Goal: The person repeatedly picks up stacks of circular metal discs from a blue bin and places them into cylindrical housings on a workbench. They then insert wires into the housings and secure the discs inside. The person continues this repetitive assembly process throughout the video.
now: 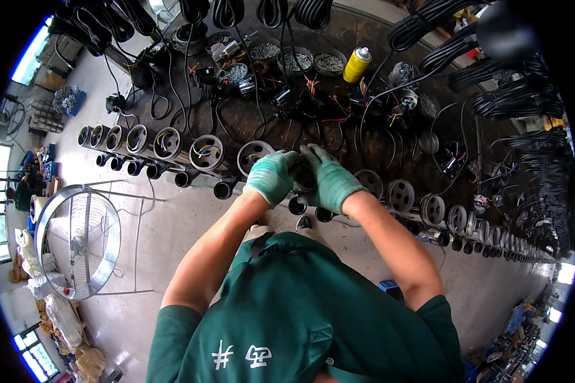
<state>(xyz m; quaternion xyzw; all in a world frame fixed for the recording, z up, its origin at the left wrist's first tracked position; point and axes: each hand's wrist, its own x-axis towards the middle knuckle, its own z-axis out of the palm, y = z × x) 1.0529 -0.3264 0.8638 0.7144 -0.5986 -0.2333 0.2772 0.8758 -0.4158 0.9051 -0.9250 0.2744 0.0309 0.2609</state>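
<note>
My left hand [273,177] and my right hand [331,180], both in green knit gloves, close in from either side on a round grey housing [305,182] at the bench's near edge. Their fingers curl over its rim, so most of its dark inside is hidden. Left of my left hand sits a similar open housing [255,155] with coloured wires inside. Another one [368,183] stands just right of my right hand.
More housings [207,152] line the bench edge both ways, with black pipe stubs below. Black cable coils [313,11] hang overhead. Behind my hands lie wired parts [287,99], bowls of screws [329,62] and a yellow spray can [357,65]. A large fan [78,242] stands left.
</note>
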